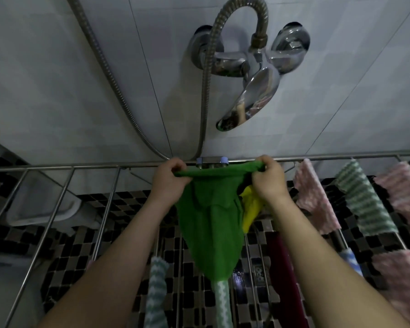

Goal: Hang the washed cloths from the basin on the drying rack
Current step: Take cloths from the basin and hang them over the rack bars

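Note:
A green cloth [211, 223] hangs between my two hands, its top edge stretched close to the far rail of the steel drying rack [81, 165]. My left hand [168, 179] grips the cloth's left top corner. My right hand [268, 181] grips the right top corner, and a yellow cloth [249, 209] hangs beneath it. On the rack's right side hang a pink cloth [315, 197], a green-and-white striped cloth [362, 202] and another pink cloth [402, 197]. A dark red cloth [284, 275] and pale striped cloths [155, 292] hang nearer me. The basin is not in view.
A chrome shower mixer tap [253, 74] with a metal hose [206, 74] sticks out of the white tiled wall above the rack. The rack's left bars [57, 209] are bare. Below is a black-and-white mosaic floor [64, 261] and a white fixture [38, 204] at the left.

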`<state>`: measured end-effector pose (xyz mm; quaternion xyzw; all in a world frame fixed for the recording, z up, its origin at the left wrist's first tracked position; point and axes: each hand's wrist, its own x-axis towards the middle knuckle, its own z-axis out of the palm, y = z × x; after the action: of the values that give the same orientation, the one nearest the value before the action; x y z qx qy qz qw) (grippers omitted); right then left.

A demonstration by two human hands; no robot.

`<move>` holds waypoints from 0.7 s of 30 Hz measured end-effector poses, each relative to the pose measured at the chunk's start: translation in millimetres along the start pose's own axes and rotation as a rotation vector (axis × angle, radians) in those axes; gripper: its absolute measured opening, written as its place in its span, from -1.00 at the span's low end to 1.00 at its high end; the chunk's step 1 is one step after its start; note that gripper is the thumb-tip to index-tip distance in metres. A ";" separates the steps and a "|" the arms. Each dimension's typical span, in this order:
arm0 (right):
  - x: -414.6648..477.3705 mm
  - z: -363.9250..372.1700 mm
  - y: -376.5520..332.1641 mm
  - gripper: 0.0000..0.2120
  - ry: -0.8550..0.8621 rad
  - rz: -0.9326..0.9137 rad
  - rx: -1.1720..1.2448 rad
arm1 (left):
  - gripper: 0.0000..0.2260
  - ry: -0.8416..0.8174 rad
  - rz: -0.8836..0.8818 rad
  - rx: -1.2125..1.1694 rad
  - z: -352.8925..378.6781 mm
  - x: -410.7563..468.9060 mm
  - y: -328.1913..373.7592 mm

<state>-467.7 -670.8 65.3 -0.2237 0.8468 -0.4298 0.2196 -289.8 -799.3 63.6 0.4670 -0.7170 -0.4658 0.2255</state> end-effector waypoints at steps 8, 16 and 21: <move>-53.2 -17.9 8.3 -0.79 -0.323 -0.197 -0.784 | -0.62 -0.285 0.212 0.497 -21.9 -47.7 -17.6; -77.1 -1.4 14.9 -0.60 -0.606 -0.188 -1.225 | -0.75 -0.377 0.328 0.826 -5.4 -72.9 -15.4; -78.6 -16.6 18.8 -0.70 -0.540 -0.126 -1.041 | -0.69 -0.353 0.338 0.731 -18.9 -79.5 -14.8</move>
<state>-417.5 -605.8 72.8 -0.4534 0.8455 0.1024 0.2629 -231.9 -740.0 68.3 0.3054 -0.9285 -0.2109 -0.0074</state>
